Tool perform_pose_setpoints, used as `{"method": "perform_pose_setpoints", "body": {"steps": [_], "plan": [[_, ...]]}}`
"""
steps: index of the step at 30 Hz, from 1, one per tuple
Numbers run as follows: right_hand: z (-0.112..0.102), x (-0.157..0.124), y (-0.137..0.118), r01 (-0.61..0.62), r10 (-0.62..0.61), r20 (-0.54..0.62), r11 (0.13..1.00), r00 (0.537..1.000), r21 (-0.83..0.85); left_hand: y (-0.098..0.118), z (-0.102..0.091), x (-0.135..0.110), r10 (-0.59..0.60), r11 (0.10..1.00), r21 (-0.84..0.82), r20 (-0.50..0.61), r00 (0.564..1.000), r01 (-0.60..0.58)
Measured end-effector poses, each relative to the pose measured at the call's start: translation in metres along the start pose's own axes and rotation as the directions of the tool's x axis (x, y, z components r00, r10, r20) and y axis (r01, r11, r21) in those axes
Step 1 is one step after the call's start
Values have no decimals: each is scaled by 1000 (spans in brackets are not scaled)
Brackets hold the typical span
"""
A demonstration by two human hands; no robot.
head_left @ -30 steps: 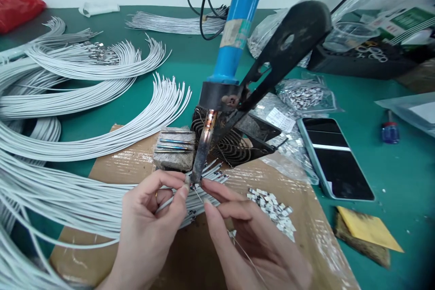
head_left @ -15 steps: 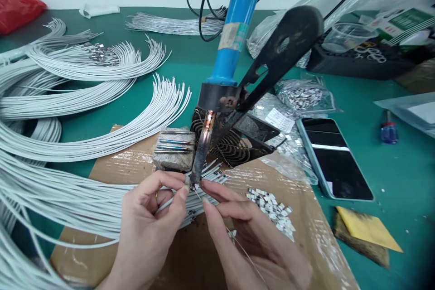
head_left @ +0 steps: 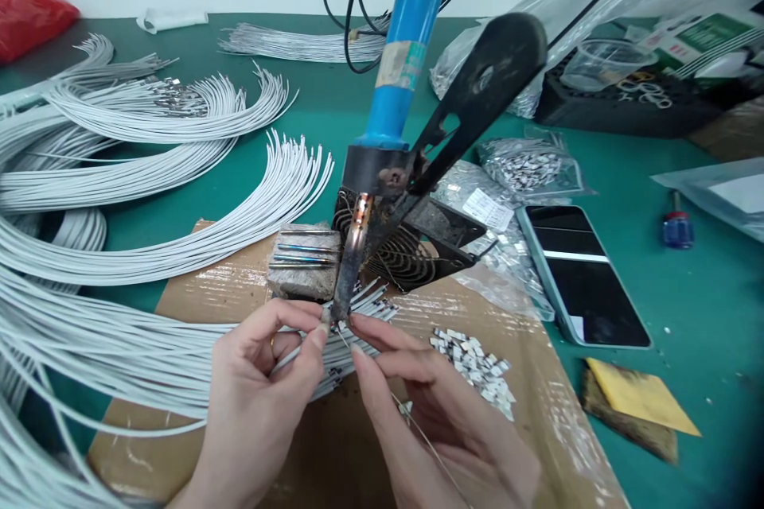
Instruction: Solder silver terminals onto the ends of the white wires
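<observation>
My left hand (head_left: 259,390) pinches a white cable (head_left: 287,358) between thumb and forefinger, its end right at the tip of a blue-handled soldering iron (head_left: 399,67). A black clamp stand (head_left: 477,95) holds the iron, tip down. My right hand (head_left: 435,406) is closed on a thin solder wire (head_left: 440,461), which runs across the palm up to the iron's tip. Its forefinger reaches close beside the tip; a small pale piece there is mostly hidden. Another small white piece (head_left: 405,408) shows inside the right hand. Under the hands lies a bundle of white cables (head_left: 149,366).
A pile of small white pieces (head_left: 474,370) lies on the cardboard (head_left: 555,445). Behind the iron's tip are a grey block (head_left: 303,280) with metal rods and a black fan (head_left: 399,254). A phone (head_left: 588,278), a yellow sponge (head_left: 641,398) and a screwdriver (head_left: 678,229) lie rightward.
The whole view has shifted slightly, so most things sit a little further left. Both hands keep their grips at the iron's tip.
</observation>
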State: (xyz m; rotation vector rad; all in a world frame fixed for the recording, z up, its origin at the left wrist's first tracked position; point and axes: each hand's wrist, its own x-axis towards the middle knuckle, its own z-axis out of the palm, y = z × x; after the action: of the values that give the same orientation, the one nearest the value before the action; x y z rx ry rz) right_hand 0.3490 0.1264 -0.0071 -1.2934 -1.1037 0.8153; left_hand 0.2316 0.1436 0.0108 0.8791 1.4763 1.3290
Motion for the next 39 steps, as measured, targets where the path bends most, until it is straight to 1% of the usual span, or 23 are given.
{"method": "perform_pose_setpoints", "body": {"steps": [5,10,13,19,24,33,39], "plan": [[1,-1,0,-1,2,-17,1000,1000,5,-1,-1,0,-1,1000,7,17,1000,1],[2,-1,0,-26,27,-3,999,1000,29,1,0,0,-5,1000,22,6,1000,4],[1,-1,0,-39,39,-3,999,999,16,1,-1,0,1,1000,22,5,1000,-2],[0,-1,1,-19,19,-1,1000,1000,8,-2,-3,0,-3,1000,7,53,999,2],[0,-1,2,-7,7,9,1000,1000,3,-3,-2,0,20,1000,9,19,1000,-20],[0,-1,3,-6,6,27,1000,1000,-7,-3,-2,1,36,998,47,3,999,-36],[0,-2,3,-37,37,-5,999,999,-18,-5,-3,1,37,997,61,-9,999,-37]]}}
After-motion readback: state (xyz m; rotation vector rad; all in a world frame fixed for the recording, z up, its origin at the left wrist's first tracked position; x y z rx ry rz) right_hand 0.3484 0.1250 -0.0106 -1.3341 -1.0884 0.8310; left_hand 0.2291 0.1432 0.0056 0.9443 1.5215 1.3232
